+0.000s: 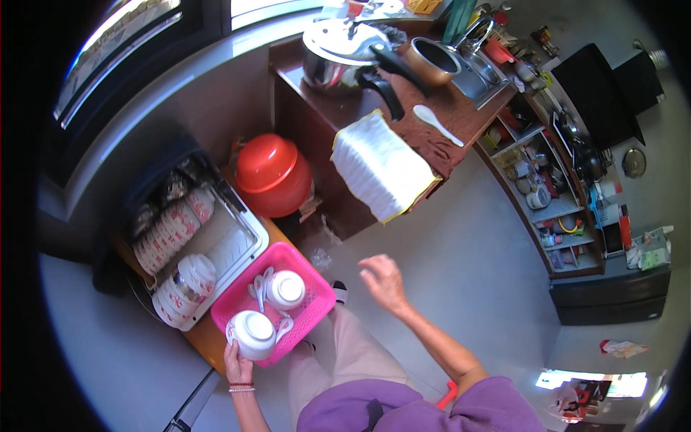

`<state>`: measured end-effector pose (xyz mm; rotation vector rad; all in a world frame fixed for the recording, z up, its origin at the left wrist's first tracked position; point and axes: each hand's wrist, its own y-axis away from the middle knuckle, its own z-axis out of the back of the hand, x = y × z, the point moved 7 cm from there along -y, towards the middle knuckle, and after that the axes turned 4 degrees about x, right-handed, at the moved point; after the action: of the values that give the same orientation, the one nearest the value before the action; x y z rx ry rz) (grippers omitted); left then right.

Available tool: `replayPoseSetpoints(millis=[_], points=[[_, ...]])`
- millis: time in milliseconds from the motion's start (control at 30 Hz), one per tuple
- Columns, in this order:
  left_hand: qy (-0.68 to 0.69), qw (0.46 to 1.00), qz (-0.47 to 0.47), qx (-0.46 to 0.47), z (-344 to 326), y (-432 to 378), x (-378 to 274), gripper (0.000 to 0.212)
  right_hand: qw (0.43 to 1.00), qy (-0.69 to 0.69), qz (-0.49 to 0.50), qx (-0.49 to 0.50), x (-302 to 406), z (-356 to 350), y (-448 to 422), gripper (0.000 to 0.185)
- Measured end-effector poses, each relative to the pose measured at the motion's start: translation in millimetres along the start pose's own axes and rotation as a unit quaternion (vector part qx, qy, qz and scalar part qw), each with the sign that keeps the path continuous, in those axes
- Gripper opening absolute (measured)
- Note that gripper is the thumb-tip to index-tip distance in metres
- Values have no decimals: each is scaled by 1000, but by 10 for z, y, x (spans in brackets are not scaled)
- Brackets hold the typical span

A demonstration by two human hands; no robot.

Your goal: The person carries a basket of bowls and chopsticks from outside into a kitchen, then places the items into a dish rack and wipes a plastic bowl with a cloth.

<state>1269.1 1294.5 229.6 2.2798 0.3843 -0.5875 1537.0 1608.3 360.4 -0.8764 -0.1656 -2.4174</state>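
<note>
My left hand (237,363) grips the rim of an upside-down white ceramic bowl (251,335) at the near left corner of a pink plastic basket (318,302). Another white bowl (285,290) lies inverted in the basket, beside several white soup spoons (260,291). My right hand (384,281) is held in the air to the right of the basket, with nothing in it and its fingers partly spread. Left of the basket, a white dish rack (253,237) holds rows of patterned bowls (173,232) and another group of bowls (183,291) standing on edge.
Red basins (274,175) stand behind the basket. On the brown counter are a folded white cloth (383,162), a white ladle-like spoon (437,125), a pressure cooker (337,59) with black handles, a copper-coloured pot (434,62) and a sink (478,75). Open shelves (556,213) hold cookware at right.
</note>
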Motion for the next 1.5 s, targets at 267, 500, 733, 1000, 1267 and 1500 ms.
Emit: replayPoseSetpoints(millis=[267,500,733,1000,1267,1500], points=[[11,999,-13,-47,-578,-72,421,41,946,44,-224,-232,-2062,1676,-1452,62],[20,996,-50,-67,-1349,-188,749,42,926,-231,-206,-218,-3025,1600,-1903,71],[-10,994,-64,-86,-1480,-260,768,39,868,-328,-333,-171,-3139,1852,-1713,53],[9,996,-82,-36,-1949,-380,489,37,891,-449,-62,-35,-1112,2489,-1530,29],[39,992,-74,91,-2583,-179,298,33,913,-276,222,200,788,524,-727,20],[49,988,-106,99,-2569,-43,10,34,928,-230,272,112,1189,136,-648,22]])
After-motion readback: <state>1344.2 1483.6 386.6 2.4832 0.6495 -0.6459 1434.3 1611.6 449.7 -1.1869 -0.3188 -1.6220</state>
